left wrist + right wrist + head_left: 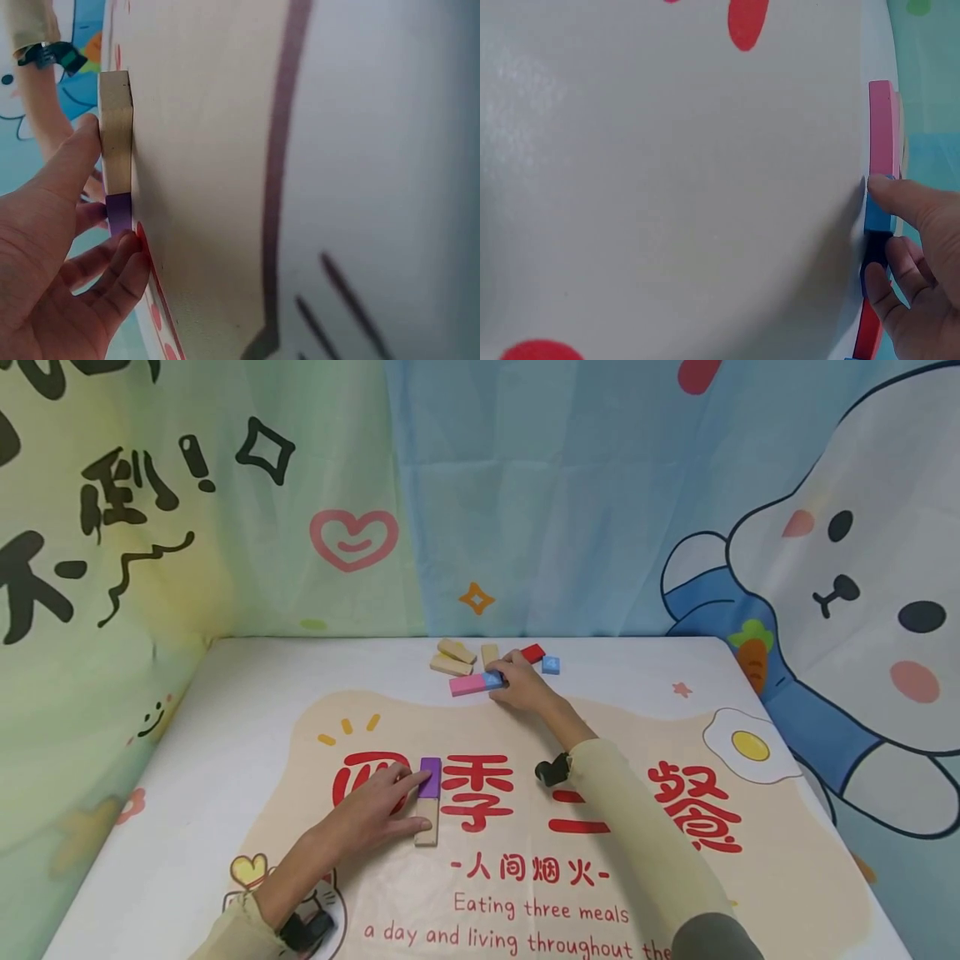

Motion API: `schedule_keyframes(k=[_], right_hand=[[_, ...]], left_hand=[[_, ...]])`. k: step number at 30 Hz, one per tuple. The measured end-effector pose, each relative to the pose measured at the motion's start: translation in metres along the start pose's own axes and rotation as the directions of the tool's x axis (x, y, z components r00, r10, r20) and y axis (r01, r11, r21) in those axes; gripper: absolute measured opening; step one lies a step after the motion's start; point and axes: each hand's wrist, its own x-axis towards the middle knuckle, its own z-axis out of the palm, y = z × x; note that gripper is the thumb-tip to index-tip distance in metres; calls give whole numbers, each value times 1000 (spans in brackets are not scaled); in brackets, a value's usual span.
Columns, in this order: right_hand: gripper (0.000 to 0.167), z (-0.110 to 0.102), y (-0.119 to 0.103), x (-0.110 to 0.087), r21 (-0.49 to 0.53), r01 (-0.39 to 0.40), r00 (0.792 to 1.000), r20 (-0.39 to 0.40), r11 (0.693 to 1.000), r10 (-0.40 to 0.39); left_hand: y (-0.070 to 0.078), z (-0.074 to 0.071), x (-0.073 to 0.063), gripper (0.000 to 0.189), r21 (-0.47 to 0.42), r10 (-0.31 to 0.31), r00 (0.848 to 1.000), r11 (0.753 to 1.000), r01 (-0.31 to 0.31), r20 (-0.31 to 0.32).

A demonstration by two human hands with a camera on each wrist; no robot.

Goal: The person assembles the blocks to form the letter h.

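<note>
A purple block (430, 777) and a plain wooden block (427, 823) lie end to end on the printed tabletop. My left hand (378, 806) rests beside them, index finger extended onto the purple block and thumb along the wooden one's side. At the back, my right hand (521, 683) pinches a light blue block (880, 214) between thumb and index finger; the index fingertip is hidden in the right wrist view. A pink block (468, 685) adjoins the blue one's left end. By the other right fingers is a dark blue block (874, 259).
Several plain wooden blocks (452, 665) lie behind the pink block near the table's back edge. To the right of the right hand are a red block (533, 653) and a small blue block (551, 665). A patterned curtain (525, 527) hangs behind the table.
</note>
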Motion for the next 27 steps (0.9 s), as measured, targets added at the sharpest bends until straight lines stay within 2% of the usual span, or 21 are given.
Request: schedule_keyframes(k=[5, 11, 16, 27], right_hand=[[35, 0, 1, -1, 1, 26, 1000, -17, 1000, -26], [35, 1, 1, -5, -29, 48, 999, -22, 998, -48], [36, 0, 1, -8, -59, 29, 999, -18, 998, -30], [37, 1, 9, -10, -10, 46, 999, -2, 999, -46]], left_hand=[[1, 0, 0, 78, 4, 9, 1000, 1000, -9, -4], [1, 0, -1, 78, 7, 8, 1000, 1000, -8, -4], [0, 0, -1, 77, 9, 15, 1000, 1000, -15, -8], [0, 1, 0, 77, 7, 18, 1000, 1000, -18, -15]])
